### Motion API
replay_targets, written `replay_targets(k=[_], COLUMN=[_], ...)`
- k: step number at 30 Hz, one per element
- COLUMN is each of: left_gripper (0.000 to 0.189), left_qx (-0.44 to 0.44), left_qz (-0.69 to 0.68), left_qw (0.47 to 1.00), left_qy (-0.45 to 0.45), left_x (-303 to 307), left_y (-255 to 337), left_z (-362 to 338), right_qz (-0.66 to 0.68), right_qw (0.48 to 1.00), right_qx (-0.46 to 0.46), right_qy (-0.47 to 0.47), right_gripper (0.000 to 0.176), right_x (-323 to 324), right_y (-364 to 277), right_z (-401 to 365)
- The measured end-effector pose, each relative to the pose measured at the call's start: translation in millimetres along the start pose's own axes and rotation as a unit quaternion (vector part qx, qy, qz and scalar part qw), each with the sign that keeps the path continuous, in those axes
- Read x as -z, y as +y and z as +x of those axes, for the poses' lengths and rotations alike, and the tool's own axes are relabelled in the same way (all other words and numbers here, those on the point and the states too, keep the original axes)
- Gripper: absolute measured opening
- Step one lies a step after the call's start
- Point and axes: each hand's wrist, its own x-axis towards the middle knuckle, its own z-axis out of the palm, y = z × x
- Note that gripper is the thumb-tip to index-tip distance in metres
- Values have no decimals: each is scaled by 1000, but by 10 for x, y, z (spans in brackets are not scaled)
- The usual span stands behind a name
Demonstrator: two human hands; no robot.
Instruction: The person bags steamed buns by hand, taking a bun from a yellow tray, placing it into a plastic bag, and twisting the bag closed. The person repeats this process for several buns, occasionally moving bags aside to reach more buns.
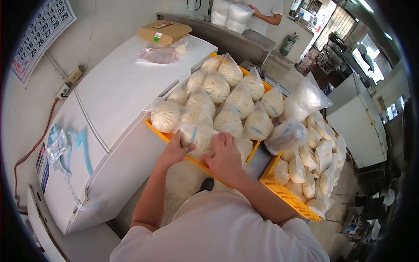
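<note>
A large pleated steamed bun in a clear plastic bag (pixel 199 139) sits at the near edge of a yellow crate (pixel 155 129), a blue mark on its bag. My left hand (pixel 174 151) grips the bag's left side, thumb and fingers bent around it. From the right, my right hand (pixel 225 158) is closed over the other side with its fingers curled. Part of the bun is hidden behind my fingers. Around it the crate is heaped with similar bagged buns (pixel 217 87), several with blue marks.
White chest freezer (pixel 126 74) at left, carrying a cardboard box (pixel 165 32) and pink plastic bag (pixel 157 55). Blue tape strips (pixel 82 148) hang on its side. A second yellow crate (pixel 288 196) holds smaller bagged buns. Another person's hand (pixel 257 12) touches clear bags (pixel 239 18) at the back.
</note>
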Motion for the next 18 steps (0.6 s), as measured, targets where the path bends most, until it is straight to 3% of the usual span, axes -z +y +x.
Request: replay_targets(k=[2,5,8,9,11,12,14,16,18], left_gripper=[55,60,63,62,62,61,60,58,55], left_qx=[3,96,-13,-86,-229,-223,-210,-227,-250], left_qz=[-107,215,153,172,198,233,303,310,275], left_qw=[993,972,983,974,936,933,922,911,914], left_qy=[-42,-20,97,123,180,158,118,149,161], left_x=[57,149,49,-48,-242,-312,-420,-493,-552], left_y=[-230,227,291,359,481,483,483,559,698], left_z=[80,4,-149,-192,-269,-279,-300,-286,-322], right_qz=[50,81,61,50,53,55,50,-32,-133], right_qw=[997,982,964,958,968,972,992,970,948], right_qx=[-10,-76,-112,-117,-116,-113,-113,-191,-224], right_qy=[-56,-156,-235,-255,-216,-198,-26,147,183], right_gripper=[59,60,59,58,50,46,31,32,34], right_x=[-122,-118,-91,-74,18,70,423,1194,1649], right_y=[205,248,174,185,279,327,489,974,1549], right_z=[36,70,107,95,38,10,11,34,-139])
